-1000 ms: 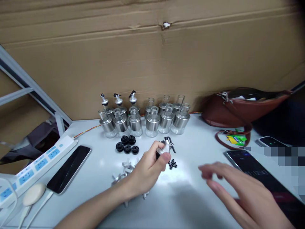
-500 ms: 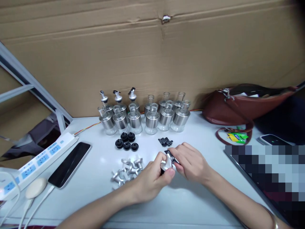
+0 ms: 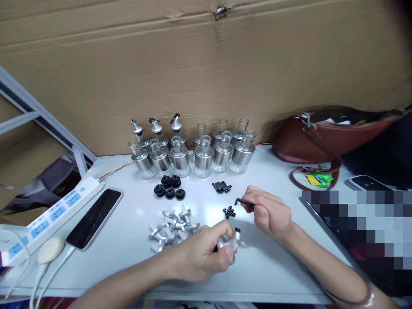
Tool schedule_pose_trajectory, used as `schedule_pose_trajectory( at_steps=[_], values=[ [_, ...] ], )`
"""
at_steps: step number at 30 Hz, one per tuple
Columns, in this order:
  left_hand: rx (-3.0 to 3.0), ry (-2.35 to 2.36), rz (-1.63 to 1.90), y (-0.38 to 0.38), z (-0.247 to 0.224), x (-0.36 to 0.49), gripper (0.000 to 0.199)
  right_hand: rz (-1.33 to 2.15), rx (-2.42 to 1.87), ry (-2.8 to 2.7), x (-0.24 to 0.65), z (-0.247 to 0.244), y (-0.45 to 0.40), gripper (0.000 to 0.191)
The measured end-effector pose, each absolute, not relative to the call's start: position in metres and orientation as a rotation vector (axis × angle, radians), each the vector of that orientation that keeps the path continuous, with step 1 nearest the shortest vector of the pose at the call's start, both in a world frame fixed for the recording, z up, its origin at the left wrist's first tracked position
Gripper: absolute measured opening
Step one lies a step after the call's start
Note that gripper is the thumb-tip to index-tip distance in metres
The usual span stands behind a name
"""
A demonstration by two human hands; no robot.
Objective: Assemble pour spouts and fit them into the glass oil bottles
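My left hand [image 3: 206, 253] is closed around a silver pour spout [image 3: 231, 243], whose black-tipped end [image 3: 237, 231] points up to the right. Pinched in my right hand [image 3: 272, 214] is a thin black piece with a hooked end [image 3: 241, 201], held apart from the spout. Small black rings [image 3: 229, 212] lie between the two hands, and a pile of black strips [image 3: 221, 187] sits beyond them. Loose silver spouts [image 3: 174, 223] are spread left of my left hand. Black ribbed stoppers [image 3: 170, 194] are grouped behind those.
Glass bottles with metal bands [image 3: 203, 159] stand in two rows at the back; several carry spouts [image 3: 156, 125]. A phone [image 3: 95, 219] and power strip [image 3: 58, 214] lie left. At right are a brown bag [image 3: 322, 141], a green-yellow packet [image 3: 318, 180] and a pixelated laptop [image 3: 363, 236].
My right hand has pulled away from the spout, up and to the right, with the hooked black piece. My left hand has dropped slightly with the spout. The small rings are now uncovered.
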State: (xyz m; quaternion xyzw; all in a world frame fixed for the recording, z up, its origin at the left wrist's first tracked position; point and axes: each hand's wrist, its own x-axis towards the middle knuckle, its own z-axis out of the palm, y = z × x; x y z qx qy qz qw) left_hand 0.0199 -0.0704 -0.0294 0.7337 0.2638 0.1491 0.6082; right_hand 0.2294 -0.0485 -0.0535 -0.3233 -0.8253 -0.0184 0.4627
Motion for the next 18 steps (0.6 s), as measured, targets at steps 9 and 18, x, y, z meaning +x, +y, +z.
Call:
schedule_pose_trajectory(
  at_steps=[9, 18],
  values=[
    [2.212, 0.826, 0.536, -0.086, -0.045, 0.018, 0.025, 0.335, -1.536, -1.887, 0.252, -0.066, -0.016, 0.032],
    [2.758, 0.319, 1.278, -0.094, -0.070, 0.033, 0.036, 0.424, -1.729, -1.959, 0.246, -0.076, -0.002, 0.033]
  ],
)
